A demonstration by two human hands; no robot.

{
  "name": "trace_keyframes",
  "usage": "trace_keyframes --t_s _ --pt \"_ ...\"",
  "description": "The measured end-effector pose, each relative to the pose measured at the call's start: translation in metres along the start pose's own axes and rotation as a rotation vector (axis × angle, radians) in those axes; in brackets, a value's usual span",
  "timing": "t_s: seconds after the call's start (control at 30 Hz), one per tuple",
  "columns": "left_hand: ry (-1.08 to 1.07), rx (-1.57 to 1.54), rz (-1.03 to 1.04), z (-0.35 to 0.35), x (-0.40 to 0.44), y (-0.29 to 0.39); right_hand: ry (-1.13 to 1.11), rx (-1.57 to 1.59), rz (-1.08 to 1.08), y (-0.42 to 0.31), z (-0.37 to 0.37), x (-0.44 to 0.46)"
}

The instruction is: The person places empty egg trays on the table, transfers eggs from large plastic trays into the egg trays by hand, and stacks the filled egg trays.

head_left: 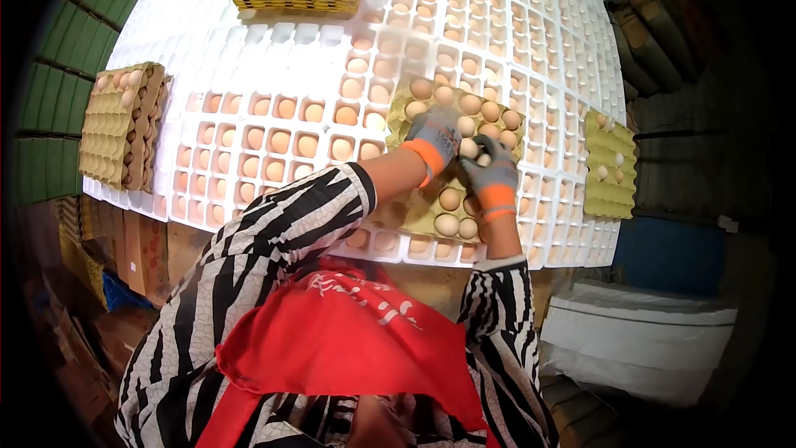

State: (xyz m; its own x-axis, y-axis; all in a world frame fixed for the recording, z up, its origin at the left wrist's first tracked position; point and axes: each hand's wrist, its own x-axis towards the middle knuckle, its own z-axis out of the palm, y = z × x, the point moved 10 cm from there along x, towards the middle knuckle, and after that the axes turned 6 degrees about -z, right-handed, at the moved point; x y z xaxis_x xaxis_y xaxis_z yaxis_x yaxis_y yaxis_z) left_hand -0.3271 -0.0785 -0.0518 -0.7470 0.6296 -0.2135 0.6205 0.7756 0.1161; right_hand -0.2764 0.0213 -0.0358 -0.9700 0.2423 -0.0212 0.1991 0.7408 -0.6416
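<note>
Left hand, in a grey glove with an orange cuff, was over the yellowish pulp tray; its fingers were bent downward, and whether they gripped anything could not be told. Right hand, gloved alike, was just beside it, fingers curled close to the pale eggs between the hands; grip or mere touch was unclear. These eggs were at mid-tray. More eggs sat in the tray's far part, with a small group at its near end. The tray lay on white foam trays, many of whose compartments held eggs. To the right was another pulp tray with few eggs; at far left, a tray stack.
</note>
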Motion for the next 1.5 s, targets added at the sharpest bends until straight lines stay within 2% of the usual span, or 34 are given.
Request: trace_keyframes --t_s 0.03,0.07,0.1,0.2,0.27,0.3,0.33,0.4,0.47,0.53,0.57,0.6,0.63,0.7,0.73,0.8,0.87,0.9,0.93,0.97,1.07,1.13,1.2,1.27,1.33,1.37,1.4,1.43,1.47,1.5 --pt "-0.009 -0.021 0.019 0.001 0.003 -0.006 0.074 0.223 0.037 0.017 -0.005 0.000" --pt "-0.018 -0.041 0.035 0.003 0.003 -0.014 -0.073 0.703 -0.018 -0.007 -0.014 -0.004" --pt "-0.107 -0.098 0.019 -0.016 -0.011 -0.025 -0.246 1.169 0.021 -0.031 -0.023 -0.013" --pt "0.124 -0.742 -0.122 -0.026 -0.051 -0.087 0.079 1.154 0.037 0.016 -0.020 0.002" --pt "0.035 -0.902 -0.215 -0.008 -0.077 -0.125 0.027 0.888 0.216 0.007 -0.004 0.016" --pt "0.084 -0.983 -0.263 -0.004 -0.095 -0.146 0.116 0.174 -0.278 -0.041 -0.022 0.030" --pt "0.145 -0.996 -0.270 0.011 -0.110 -0.171 0.084 -0.236 -0.279 -0.049 -0.012 0.036" --pt "0.190 -1.016 -0.413 0.038 -0.150 -0.228 -0.051 -0.601 -0.179 -0.049 0.013 0.050" --pt "0.224 -1.039 -0.531 0.036 -0.196 -0.288 -0.101 -0.621 -0.079 -0.034 0.019 0.061" --pt "0.284 -1.119 -0.601 0.049 -0.233 -0.356 -0.005 -0.487 -0.092 -0.036 0.008 0.057" --pt "0.388 -1.084 -0.690 0.043 -0.252 -0.390 0.101 -0.314 -0.095 -0.036 0.001 0.056" --pt "0.482 -1.047 -0.780 0.037 -0.272 -0.418 0.064 -0.127 -0.035 -0.028 0.017 0.065" --pt "0.522 -1.056 -0.758 0.022 -0.277 -0.434 0.031 0.059 0.039 -0.037 0.035 0.068" --pt "0.570 -0.958 -0.702 0.005 -0.271 -0.462 -0.010 0.123 -0.345 -0.145 0.080 0.070" --pt "0.663 -0.938 -0.603 0.012 -0.259 -0.473 -0.040 0.061 -0.398 -0.196 0.116 0.066" --pt "0.578 -0.724 -0.595 -0.006 -0.229 -0.463 -0.154 0.013 -0.479 -0.264 0.189 0.067" --pt "0.380 -0.508 -0.607 0.000 -0.199 -0.458 -0.144 -0.188 -0.416 -0.316 0.238 0.067" --pt "0.235 -0.414 -0.597 0.015 -0.184 -0.460 -0.238 -0.344 -0.400 -0.324 0.271 0.075" --pt "0.051 -0.373 -0.636 0.029 -0.175 -0.464 -0.331 -0.500 -0.380 -0.323 0.297 0.081" --pt "0.107 -0.373 -0.638 0.029 -0.177 -0.469 -0.376 -0.490 -0.327 -0.321 0.306 0.086" --pt "0.168 -0.454 -0.610 0.020 -0.189 -0.488 -0.225 -0.208 -0.339 -0.321 0.292 0.084" --pt "0.182 -0.474 -0.586 0.014 -0.196 -0.499 -0.148 -0.140 -0.281 -0.297 0.284 0.084" --pt "0.357 -0.419 -0.441 -0.008 -0.204 -0.497 -0.115 -0.152 -0.428 -0.259 0.296 0.085" --pt "0.643 -0.735 -0.475 -0.005 -0.216 -0.523 -0.137 0.292 -0.153 -0.231 0.289 0.096" --pt "0.858 -0.730 -0.468 -0.001 -0.228 -0.533 0.000 0.519 -0.027 -0.228 0.274 0.095" --pt "0.814 -0.583 -0.470 0.009 -0.223 -0.534 0.079 0.633 0.025 -0.230 0.265 0.093" --pt "0.768 -0.436 -0.465 0.020 -0.218 -0.533 0.232 0.592 -0.160 -0.244 0.250 0.092" --pt "0.743 -0.324 -0.416 0.019 -0.215 -0.525 0.266 0.392 -0.283 -0.255 0.247 0.088" --pt "0.701 -0.325 -0.387 0.023 -0.209 -0.522 0.268 0.174 -0.469 -0.272 0.250 0.081" --pt "0.723 -0.272 -0.412 0.026 -0.208 -0.523 0.140 -0.142 -0.588 -0.260 0.271 0.084"
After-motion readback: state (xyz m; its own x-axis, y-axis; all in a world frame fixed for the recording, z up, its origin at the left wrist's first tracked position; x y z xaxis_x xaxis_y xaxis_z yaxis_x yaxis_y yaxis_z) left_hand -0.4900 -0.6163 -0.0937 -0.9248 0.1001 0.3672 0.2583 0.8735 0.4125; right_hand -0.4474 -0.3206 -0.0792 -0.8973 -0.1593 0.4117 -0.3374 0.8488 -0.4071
